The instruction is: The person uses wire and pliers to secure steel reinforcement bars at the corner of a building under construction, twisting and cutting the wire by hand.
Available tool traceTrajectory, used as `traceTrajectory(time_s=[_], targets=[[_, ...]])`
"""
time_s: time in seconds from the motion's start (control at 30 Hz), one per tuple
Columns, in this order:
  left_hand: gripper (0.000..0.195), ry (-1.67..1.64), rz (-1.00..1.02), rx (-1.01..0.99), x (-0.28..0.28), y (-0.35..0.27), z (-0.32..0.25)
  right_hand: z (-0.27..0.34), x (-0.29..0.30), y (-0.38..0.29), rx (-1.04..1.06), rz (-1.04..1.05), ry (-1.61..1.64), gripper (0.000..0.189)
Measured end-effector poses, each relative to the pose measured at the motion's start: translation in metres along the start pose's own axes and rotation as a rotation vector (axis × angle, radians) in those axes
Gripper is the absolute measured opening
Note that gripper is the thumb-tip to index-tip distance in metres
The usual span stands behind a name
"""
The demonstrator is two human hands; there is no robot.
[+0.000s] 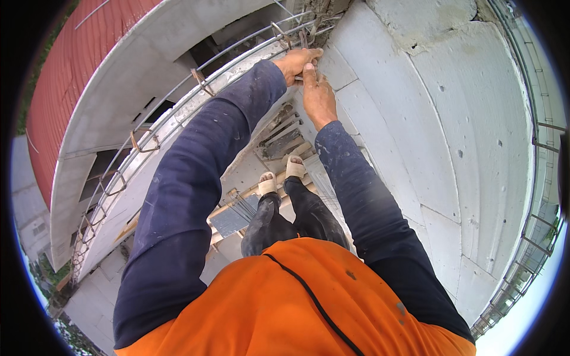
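Note:
My left hand (297, 64) is at the wall corner, beside the ends of the steel reinforcing bars (249, 42). My right hand (319, 99) is raised just below it, and the fingers of both hands meet. A narrow rusty metal piece (304, 39) shows just beyond my left hand; whether it is a tool or part of the steel is unclear. Whatever lies between my fingers is mostly hidden. Bent steel stirrups (202, 82) join the bars along the wall top. To the right of my hands rises a grey block wall (396, 115).
Far below, my sandalled feet (294, 167) stand on wooden poles (279, 179). A grey board (229, 220) and thin rods lie beside them. Another rebar cage (541, 218) runs along the right wall's top. A red metal roof (84, 84) is beyond the left wall.

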State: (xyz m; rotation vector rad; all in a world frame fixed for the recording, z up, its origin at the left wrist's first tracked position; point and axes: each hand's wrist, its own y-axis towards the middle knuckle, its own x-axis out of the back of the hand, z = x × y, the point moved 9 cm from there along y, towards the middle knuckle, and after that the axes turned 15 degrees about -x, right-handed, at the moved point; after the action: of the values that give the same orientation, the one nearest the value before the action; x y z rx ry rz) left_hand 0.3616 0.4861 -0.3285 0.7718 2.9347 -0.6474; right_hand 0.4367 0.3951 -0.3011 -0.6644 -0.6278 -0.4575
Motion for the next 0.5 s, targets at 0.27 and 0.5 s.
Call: traceTrajectory(time_s=[0.27, 0.5], targets=[[0.063, 0.073, 0.324, 0.109, 0.023, -0.024, -0.002, 0.015, -0.037, -0.026, -0.429, 0.995, 1.245, 0.074], [0.028, -0.224, 0.182, -0.017, 0.000, -0.012, 0.005, -0.013, -0.006, -0.005, -0.334, 0.878, 0.814, 0.061]])
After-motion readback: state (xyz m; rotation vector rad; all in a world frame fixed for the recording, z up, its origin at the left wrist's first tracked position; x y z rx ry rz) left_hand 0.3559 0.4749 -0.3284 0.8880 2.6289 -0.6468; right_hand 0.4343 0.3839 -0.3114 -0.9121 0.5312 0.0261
